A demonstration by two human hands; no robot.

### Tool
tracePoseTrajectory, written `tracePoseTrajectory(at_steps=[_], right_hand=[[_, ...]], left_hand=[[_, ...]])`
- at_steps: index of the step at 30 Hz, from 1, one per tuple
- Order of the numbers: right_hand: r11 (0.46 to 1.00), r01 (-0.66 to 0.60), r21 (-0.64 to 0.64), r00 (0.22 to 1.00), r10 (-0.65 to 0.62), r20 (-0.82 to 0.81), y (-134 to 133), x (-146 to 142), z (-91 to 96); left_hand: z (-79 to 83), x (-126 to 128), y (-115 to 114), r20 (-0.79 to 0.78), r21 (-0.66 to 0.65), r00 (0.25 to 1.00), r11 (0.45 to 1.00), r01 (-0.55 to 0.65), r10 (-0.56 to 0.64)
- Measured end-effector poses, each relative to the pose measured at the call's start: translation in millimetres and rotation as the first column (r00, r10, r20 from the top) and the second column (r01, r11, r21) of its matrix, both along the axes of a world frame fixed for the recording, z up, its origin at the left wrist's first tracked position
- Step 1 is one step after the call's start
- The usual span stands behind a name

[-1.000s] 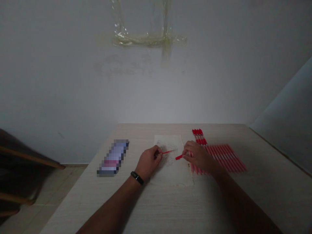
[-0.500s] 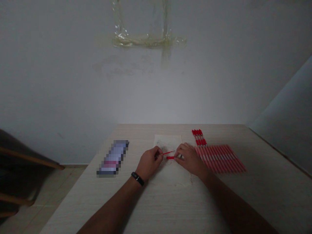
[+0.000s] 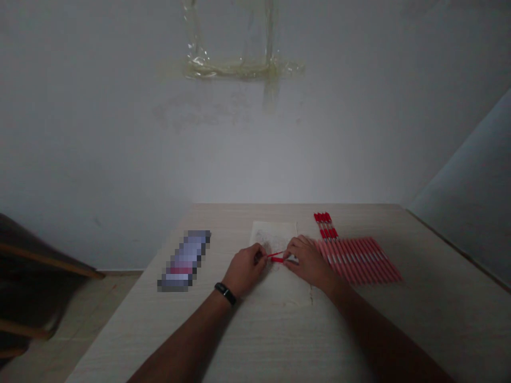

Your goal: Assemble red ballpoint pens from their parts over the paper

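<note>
Both my hands meet over a white sheet of paper marked with faint scribbles, lying on a light wooden table. My left hand, with a black band at the wrist, is closed and pinches a thin red refill that points right. My right hand is closed on a red pen, whose red tip points left and nearly touches the refill. A row of several red pens lies just right of my right hand.
A blurred-out flat object lies on the table to the left. The white wall rises behind the table, with strips of clear tape stuck on it. Dark wooden furniture stands at the far left.
My right hand moved left from the row of pens, carrying the red pen until its tip came up against the refill in my left hand. The left hand stayed put.
</note>
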State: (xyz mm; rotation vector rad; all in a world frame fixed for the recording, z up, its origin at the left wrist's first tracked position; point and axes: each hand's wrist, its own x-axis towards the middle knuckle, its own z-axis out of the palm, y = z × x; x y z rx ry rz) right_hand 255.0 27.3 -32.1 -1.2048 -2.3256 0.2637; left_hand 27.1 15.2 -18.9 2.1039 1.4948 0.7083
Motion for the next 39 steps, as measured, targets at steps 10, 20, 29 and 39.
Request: tracePoseTrajectory(at_steps=[10, 20, 29, 39], right_hand=[[1.000, 0.019, -0.009, 1.000, -0.019, 0.024, 0.4, 4.9, 1.9], [0.999, 0.003, -0.049, 0.999, -0.002, 0.033, -3.8, 15.6, 10.7], [0.998, 0.021, -0.062, 1.000, -0.021, 0.004, 2.9, 14.6, 3.5], [1.000, 0.001, -0.002, 1.000, -0.001, -0.030, 2.6, 12.2, 7.4]], left_hand=[[3.2, 1.5, -2.2, 0.036, -0.021, 0.999, 1.000, 0.007, -0.006], [2.6, 2.3, -1.8, 0.062, -0.009, 0.998, 1.000, 0.019, -0.019], [1.8, 2.6, -1.7, 0.060, -0.012, 0.998, 1.000, 0.026, -0.026], [4.0, 3.0, -1.6, 0.069, -0.019, 0.997, 1.000, 0.025, -0.024]])
